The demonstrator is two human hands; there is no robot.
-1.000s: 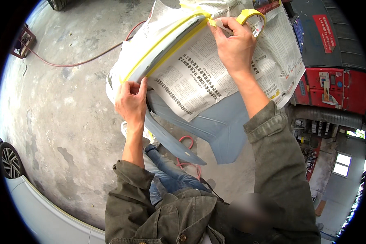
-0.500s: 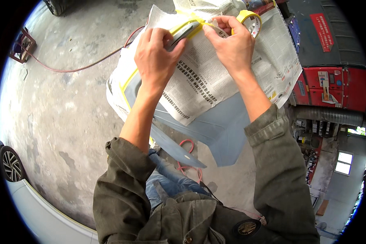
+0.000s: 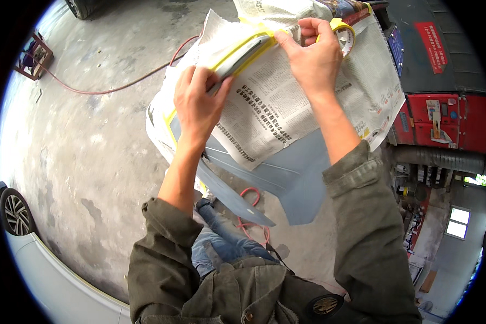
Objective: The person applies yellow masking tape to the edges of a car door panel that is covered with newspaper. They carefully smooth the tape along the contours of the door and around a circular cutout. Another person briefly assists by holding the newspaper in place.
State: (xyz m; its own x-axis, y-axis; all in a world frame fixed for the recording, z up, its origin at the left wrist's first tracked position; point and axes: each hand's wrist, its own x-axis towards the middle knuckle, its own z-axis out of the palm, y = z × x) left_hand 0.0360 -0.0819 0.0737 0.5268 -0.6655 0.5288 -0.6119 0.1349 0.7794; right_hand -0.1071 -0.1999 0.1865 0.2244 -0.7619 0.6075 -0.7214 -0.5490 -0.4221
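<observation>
A grey car body panel (image 3: 264,181) lies in front of me, its far part covered with newspaper sheets (image 3: 275,100). Yellow masking tape (image 3: 236,50) borders a narrow dark grey strip (image 3: 249,52) along the upper left of the paper. My left hand (image 3: 198,100) is closed on the near end of this strip, thumb on one side and fingers on the other. At its far end, the thumb of my right hand (image 3: 317,59) presses on the tape. A roll of yellow masking tape (image 3: 346,40) sits at that hand's curled fingers, partly hidden behind them.
Below the panel, a grey curved piece (image 3: 235,197) and a red hose (image 3: 249,191) show. Another hose (image 3: 105,92) crosses the concrete floor to a small stand (image 3: 36,56). A light-coloured car (image 3: 59,283) is at lower left, a red cabinet (image 3: 432,121) at right.
My left hand has slid nearer and left along the strip, baring more of it. The right hand, still with the tape roll, has shifted slightly right.
</observation>
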